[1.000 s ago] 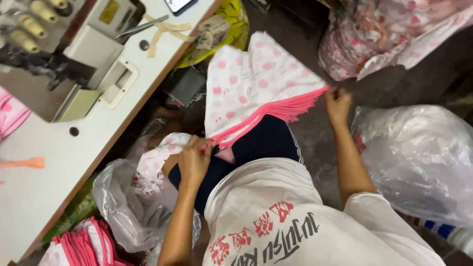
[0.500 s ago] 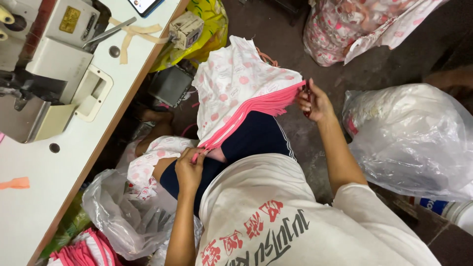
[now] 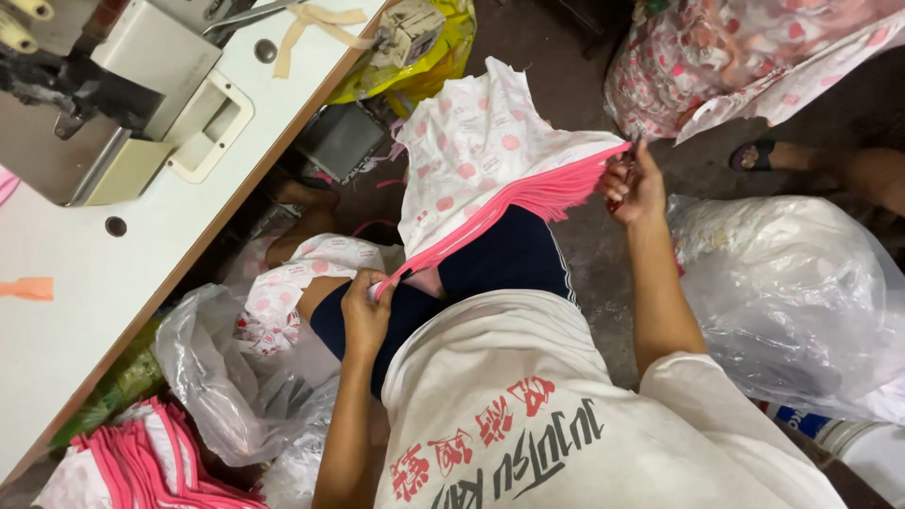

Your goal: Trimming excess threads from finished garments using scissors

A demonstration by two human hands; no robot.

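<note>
Here, the left hand (image 3: 363,316) is closed in a pinch on the near corner of a stack of white fabric pieces (image 3: 485,160) printed with pink dots, while the right hand (image 3: 633,184) grips the far corner of the same stack, fingers curled around its pink-trimmed edge. Stretched between the two hands, the stack shows a thick band of bright pink edging, many thin layers pressed together, running in a slanted line from low left to upper right. Above that band the top sheet fans upward and away from the person, crumpled and slightly curled at its upper edge. The stack rests over the person's lap, above dark blue shorts (image 3: 514,259) and a white shirt (image 3: 556,405) with red and dark lettering. Just beside the left hand, more of the dotted fabric sits in an open clear plastic bag (image 3: 217,368) on the floor. Near the lower left corner lies another pile of pink-edged pieces (image 3: 156,467). To the left stands a white work table (image 3: 85,302) carrying a sewing machine (image 3: 104,94). To the right of the right arm lies a large filled clear plastic sack (image 3: 792,302), and farther off, at upper right, a heap of floral-print cloth (image 3: 754,47)
</note>
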